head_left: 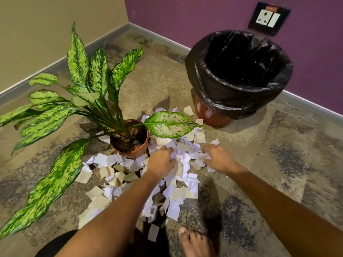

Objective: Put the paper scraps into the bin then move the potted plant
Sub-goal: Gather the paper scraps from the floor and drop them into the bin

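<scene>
Head view: left hand [161, 160] and right hand [218, 158] curl into the paper scraps [178, 182] on the floor, each grip gathering a bunch. Bin [239, 75] stands open near the wall corner for dumping; potted plant [130, 140] touches the pile's left edge.

glossy plastic bin liner [219, 86]; matt paper scraps [178, 193].

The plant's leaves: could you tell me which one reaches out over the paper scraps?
The pale leaf pointing right from the pot, toward the bin. It overhangs the scraps; the others spread left and back.
</scene>
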Available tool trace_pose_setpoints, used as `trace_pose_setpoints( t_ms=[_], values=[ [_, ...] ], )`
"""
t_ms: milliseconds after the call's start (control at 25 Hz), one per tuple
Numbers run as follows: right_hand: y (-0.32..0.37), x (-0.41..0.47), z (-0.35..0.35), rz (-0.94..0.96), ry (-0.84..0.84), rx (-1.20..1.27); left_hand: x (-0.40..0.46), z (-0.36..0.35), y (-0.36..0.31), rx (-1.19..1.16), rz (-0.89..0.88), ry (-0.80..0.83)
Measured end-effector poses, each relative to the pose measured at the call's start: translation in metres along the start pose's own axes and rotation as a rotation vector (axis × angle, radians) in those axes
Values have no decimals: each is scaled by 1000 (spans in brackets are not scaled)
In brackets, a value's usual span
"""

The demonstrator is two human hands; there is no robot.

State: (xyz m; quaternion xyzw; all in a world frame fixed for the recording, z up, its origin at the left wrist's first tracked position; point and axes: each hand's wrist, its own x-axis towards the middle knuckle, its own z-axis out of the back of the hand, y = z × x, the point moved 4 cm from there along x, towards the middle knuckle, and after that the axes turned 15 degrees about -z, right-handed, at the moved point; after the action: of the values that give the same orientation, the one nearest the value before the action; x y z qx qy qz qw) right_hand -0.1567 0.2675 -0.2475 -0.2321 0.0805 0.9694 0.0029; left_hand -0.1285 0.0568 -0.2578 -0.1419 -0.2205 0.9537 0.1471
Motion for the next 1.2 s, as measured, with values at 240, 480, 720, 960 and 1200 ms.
trace_pose_setpoints(
  t_ms=[240,480,720,960,1200],
  values=[
    [-19,-12,-38,23,123,-252,-8,-39,-15,159,69,240],
    [-1,-4,-64,59,24,-273,-7,-39,-17,136,10,106],
    [8,-2,-41,126,-84,-313,5,-13,-30,59,-69,3],
    [12,-16,38,-45,-96,-28,11,32,-77,-18,-201,-169],
    [-11,-63,174,-154,-286,103,18,97,-170,-197,-290,-490]
  ],
)
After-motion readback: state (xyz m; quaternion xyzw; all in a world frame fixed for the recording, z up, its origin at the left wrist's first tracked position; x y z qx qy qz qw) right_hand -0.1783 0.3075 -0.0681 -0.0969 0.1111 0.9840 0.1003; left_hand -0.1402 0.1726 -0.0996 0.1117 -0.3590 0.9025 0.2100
